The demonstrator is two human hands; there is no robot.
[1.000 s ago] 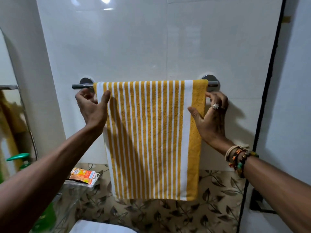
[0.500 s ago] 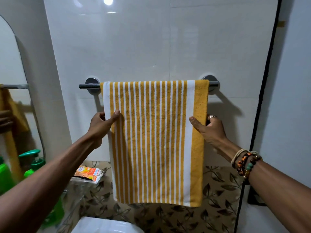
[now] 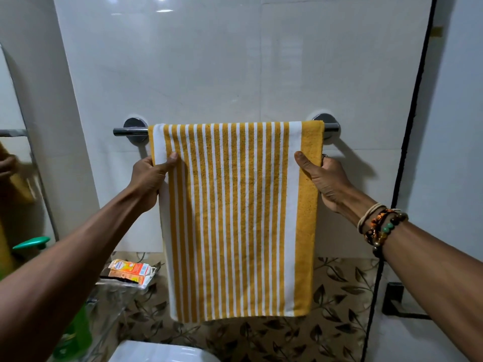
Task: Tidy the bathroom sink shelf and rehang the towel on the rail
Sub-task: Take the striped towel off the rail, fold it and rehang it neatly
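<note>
A yellow towel with white stripes (image 3: 235,220) hangs folded over the chrome rail (image 3: 130,131) on the white tiled wall. My left hand (image 3: 151,178) pinches the towel's left edge a little below the rail, thumb on the front. My right hand (image 3: 324,178) grips the right yellow edge at the same height, thumb in front and fingers behind. At lower left the glass sink shelf (image 3: 115,291) carries an orange and white box (image 3: 129,271).
A green pump bottle (image 3: 31,242) stands at the far left beside the mirror (image 3: 13,158). Below is a white ceramic fixture (image 3: 156,352), with leaf-patterned tiles behind it. A black holder (image 3: 400,304) is fixed to the wall at lower right.
Both hands slid down the towel's side edges from near the rail, then came back up somewhat. The towel stays draped on the rail.
</note>
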